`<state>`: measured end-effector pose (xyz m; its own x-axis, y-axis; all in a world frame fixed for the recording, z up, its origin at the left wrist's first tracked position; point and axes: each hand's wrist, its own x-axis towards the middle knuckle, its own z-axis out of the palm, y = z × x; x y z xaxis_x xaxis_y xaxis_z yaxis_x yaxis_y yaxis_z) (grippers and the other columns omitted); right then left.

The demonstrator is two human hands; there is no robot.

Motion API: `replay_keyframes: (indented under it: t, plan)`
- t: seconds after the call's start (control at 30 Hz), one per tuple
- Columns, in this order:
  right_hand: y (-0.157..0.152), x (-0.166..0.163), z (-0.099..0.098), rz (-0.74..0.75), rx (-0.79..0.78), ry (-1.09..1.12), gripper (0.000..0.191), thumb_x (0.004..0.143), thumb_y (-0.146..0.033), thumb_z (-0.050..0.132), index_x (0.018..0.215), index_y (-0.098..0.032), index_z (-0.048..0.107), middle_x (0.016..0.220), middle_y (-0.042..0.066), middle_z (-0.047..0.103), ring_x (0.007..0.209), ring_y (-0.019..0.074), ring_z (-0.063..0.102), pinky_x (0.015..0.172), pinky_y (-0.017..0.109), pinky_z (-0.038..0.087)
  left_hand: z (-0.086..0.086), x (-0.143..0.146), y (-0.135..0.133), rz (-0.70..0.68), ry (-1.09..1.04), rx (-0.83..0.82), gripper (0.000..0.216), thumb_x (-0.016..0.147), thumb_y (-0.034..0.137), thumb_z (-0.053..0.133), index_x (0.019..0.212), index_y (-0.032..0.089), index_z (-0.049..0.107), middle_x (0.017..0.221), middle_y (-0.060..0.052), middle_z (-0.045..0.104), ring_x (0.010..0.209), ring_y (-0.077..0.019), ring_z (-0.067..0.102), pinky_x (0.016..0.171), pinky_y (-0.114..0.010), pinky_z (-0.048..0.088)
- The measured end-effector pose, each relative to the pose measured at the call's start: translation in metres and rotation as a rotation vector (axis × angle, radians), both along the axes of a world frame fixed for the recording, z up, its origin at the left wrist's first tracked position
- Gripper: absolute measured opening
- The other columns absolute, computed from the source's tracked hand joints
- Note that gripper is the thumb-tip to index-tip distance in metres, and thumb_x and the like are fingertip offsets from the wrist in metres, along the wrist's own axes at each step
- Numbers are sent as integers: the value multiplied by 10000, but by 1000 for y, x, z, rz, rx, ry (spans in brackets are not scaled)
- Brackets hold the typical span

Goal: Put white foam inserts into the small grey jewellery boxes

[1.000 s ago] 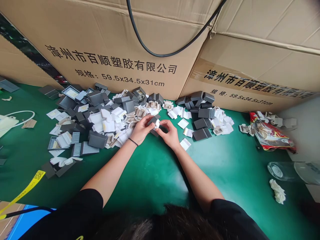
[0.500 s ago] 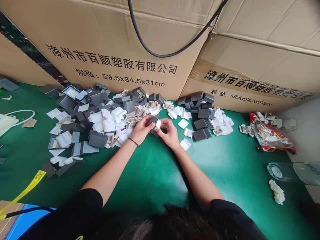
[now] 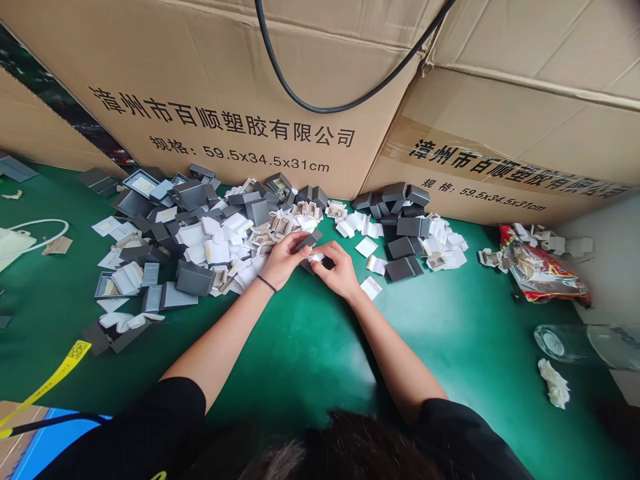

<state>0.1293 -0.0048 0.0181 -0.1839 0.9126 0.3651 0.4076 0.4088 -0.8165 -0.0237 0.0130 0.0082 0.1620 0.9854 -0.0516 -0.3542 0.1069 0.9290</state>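
L hand (image 3: 284, 261) pinching dk. box (image 3: 312, 239); R hand (image 3: 341, 270) touching wht. piece (image 3: 316, 257), can't tell if pinching.

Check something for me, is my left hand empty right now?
No, your left hand holds a dark box between thumb and fingers.

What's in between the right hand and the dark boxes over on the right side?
A few loose white pieces, lying on the green table between the right hand and the dark boxes. The head view shows it.
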Motion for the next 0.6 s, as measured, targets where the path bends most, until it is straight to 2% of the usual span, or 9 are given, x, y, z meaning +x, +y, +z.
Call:
replay_keyframes:
  t: [0.2,0.4,0.6]
  plan:
    - [3,3,1,49,46,-87,127,757,-267,565,835,-216,651,876,41,566,875,186,547,820,342,466,0,0,-1,-16,48,6,436,664,325,763,1040,175,601,1136,-84,609,1143,-240,516,975,-368,393]
    - [3,3,-3,64,149,-193,144,802,-282,519,899,-232,613,852,39,588,821,196,517,790,358,444,2,1,-2,-4,41,3,437,655,327,768,1029,166,609,1131,-93,608,1129,-240,521,963,-366,399]
    - [2,2,-3,84,137,-155,135,829,-277,497,876,-234,616,909,46,605,881,201,529,833,369,446,1,0,-2,0,50,-6,441,662,321,764,1042,164,607,1119,-91,611,1111,-231,526,946,-355,405]
